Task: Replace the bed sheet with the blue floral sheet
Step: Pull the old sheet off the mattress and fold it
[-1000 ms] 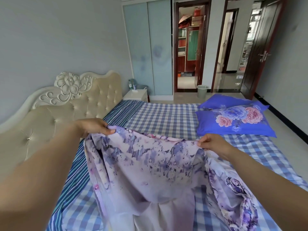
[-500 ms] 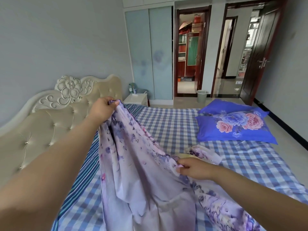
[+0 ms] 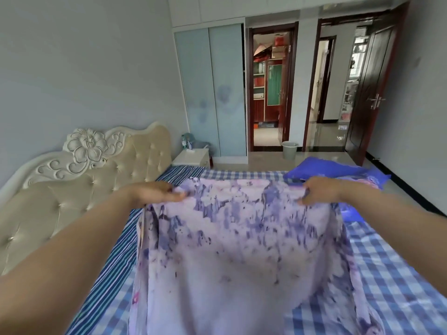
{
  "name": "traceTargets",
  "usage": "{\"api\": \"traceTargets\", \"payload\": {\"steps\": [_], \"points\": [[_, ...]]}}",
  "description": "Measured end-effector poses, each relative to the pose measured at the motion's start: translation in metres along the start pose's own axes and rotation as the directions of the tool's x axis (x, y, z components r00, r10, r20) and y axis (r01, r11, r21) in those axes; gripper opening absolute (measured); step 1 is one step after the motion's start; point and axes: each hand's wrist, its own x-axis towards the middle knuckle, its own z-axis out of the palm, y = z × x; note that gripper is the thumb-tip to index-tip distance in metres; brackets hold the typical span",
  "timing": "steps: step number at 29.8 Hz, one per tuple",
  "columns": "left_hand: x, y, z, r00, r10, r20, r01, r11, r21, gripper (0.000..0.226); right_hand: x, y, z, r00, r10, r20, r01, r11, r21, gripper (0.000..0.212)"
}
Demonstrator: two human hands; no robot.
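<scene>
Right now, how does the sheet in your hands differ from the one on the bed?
The floral sheet is pale lilac with blotchy purple print; the checked sheet is blue-and-white squares. The floral sheet is lifted, with the left hand and right hand gripping its top edge so it hangs down; the checked sheet lies flat on the bed. The floral sheet covers only the middle strip in view; the checked sheet spreads across the mattress. Both are thin fabric.

Bed (image 3: 399, 267): checked surface bare at 3 to 5 o'clock, passable. Blue floral sheet (image 3: 237, 250): held up taut across centre, screening the mattress beneath. Blue pillows (image 3: 326, 166): stacked at 1 o'clock, just behind the right hand (image 3: 319, 192). Headboard (image 3: 72, 189): closes 9 to 10 o'clock. Nightstand (image 3: 191, 157): 11 o'clock. Floor (image 3: 266, 158): open at 12, one bin (image 3: 289, 149).
</scene>
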Motion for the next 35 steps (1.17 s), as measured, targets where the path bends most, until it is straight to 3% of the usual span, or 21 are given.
{"api": "traceTargets", "payload": {"steps": [2, 5, 9, 12, 13, 14, 15, 16, 17, 18, 19, 20, 21, 23, 26, 27, 28, 29, 32, 33, 35], "points": [[0.022, 0.024, -0.004, 0.999, -0.013, -0.03, 0.019, 0.971, 0.237, 0.054, 0.027, 0.004, -0.048, 0.971, 0.023, -0.236, -0.062, 0.985, -0.158, 0.034], [0.055, 0.074, -0.035, 0.895, 0.041, -0.445, 0.151, 0.909, 0.388, 0.029, 0.052, 0.004, -0.115, 0.802, -0.029, -0.596, -0.08, 0.985, -0.156, 0.031], [0.064, 0.15, -0.109, 0.385, 0.149, -0.911, 0.095, 0.975, 0.2, 0.022, 0.045, -0.015, -0.216, 0.482, -0.107, -0.87, -0.118, 0.976, -0.185, 0.021], [0.052, 0.206, -0.167, -0.011, 0.17, -0.985, -0.056, 0.984, 0.171, 0.024, 0.023, -0.032, -0.291, 0.193, -0.095, -0.977, -0.097, 0.989, -0.116, 0.022], [0.051, 0.22, -0.184, -0.091, 0.159, -0.983, -0.121, 0.978, 0.17, 0.024, 0.019, -0.035, -0.309, 0.095, -0.076, -0.993, -0.067, 0.994, -0.083, 0.023], [0.053, 0.23, -0.199, -0.096, 0.157, -0.983, -0.178, 0.969, 0.172, 0.024, 0.017, -0.037, -0.324, 0.018, -0.047, -0.999, -0.024, 0.999, -0.048, 0.024], [0.058, 0.234, -0.209, 0.003, 0.182, -0.983, -0.165, 0.97, 0.179, 0.023, 0.017, -0.037, -0.333, 0.006, -0.022, -1.0, 0.018, 1.0, -0.022, 0.025], [0.065, 0.233, -0.214, 0.19, 0.215, -0.958, -0.092, 0.975, 0.201, 0.023, 0.02, -0.033, -0.337, 0.091, -0.055, -0.994, 0.019, 0.998, -0.054, 0.025], [0.075, 0.225, -0.215, 0.398, 0.217, -0.891, -0.004, 0.972, 0.235, 0.023, 0.025, -0.028, -0.333, 0.28, -0.135, -0.951, -0.018, 0.989, -0.146, 0.025], [0.084, 0.214, -0.213, 0.527, 0.185, -0.83, 0.083, 0.96, 0.267, 0.022, 0.031, -0.023, -0.323, 0.524, -0.179, -0.833, -0.058, 0.968, -0.245, 0.025], [0.091, 0.202, -0.21, 0.551, 0.158, -0.819, 0.14, 0.951, 0.277, 0.02, 0.037, -0.017, -0.314, 0.701, -0.17, -0.692, -0.092, 0.941, -0.324, 0.026], [0.096, 0.193, -0.214, 0.511, 0.165, -0.844, 0.146, 0.951, 0.274, 0.018, 0.042, -0.014, -0.309, 0.769, -0.133, -0.625, -0.114, 0.934, -0.339, 0.027], [0.098, 0.19, -0.217, 0.419, 0.204, -0.885, 0.127, 0.952, 0.279, 0.015, 0.042, -0.013, -0.31, 0.752, -0.132, -0.646, -0.125, 0.934, -0.336, 0.025], [0.09, 0.206, -0.223, 0.191, 0.263, -0.946, 0.052, 0.959, 0.278, 0.016, 0.03, -0.016, -0.327, 0.564, -0.164, -0.809, -0.205, 0.921, -0.33, 0.019], [0.071, 0.24, -0.248, -0.11, 0.268, -0.957, -0.151, 0.947, 0.283, 0.022, 0.014, -0.029, -0.353, 0.171, -0.12, -0.978, -0.229, 0.961, -0.158, 0.019], [0.07, 0.248, -0.257, -0.158, 0.252, -0.955, -0.224, 0.933, 0.283, 0.023, 0.012, -0.03, -0.36, 0.075, -0.089, -0.993, -0.177, 0.979, -0.101, 0.019], [0.075, 0.25, -0.266, -0.126, 0.266, -0.956, -0.262, 0.92, 0.291, 0.024, 0.013, -0.03, -0.363, 0.042, -0.037, -0.998, -0.114, 0.993, -0.042, 0.021], [0.08, 0.249, -0.273, 0.004, 0.331, -0.944, -0.272, 0.909, 0.317, 0.026, 0.014, -0.028, -0.361, 0.105, -0.011, -0.994, -0.08, 0.997, -0.02, 0.023], [0.11, 0.213, -0.277, 0.678, 0.419, -0.604, -0.294, 0.908, 0.299, 0.035, 0.03, -0.02, -0.336, 0.616, 0.029, -0.787, -0.212, 0.969, -0.13, 0.038], [0.119, 0.199, -0.277, 0.763, 0.395, -0.511, -0.319, 0.919, 0.233, 0.044, 0.033, -0.02, -0.322, 0.686, 0.083, -0.723, -0.271, 0.951, -0.147, 0.043], [0.134, 0.179, -0.281, 0.776, 0.385, -0.5, -0.414, 0.908, 0.056, 0.077, 0.041, -0.015, -0.303, 0.656, 0.125, -0.745, -0.277, 0.957, -0.084, 0.046]]}}
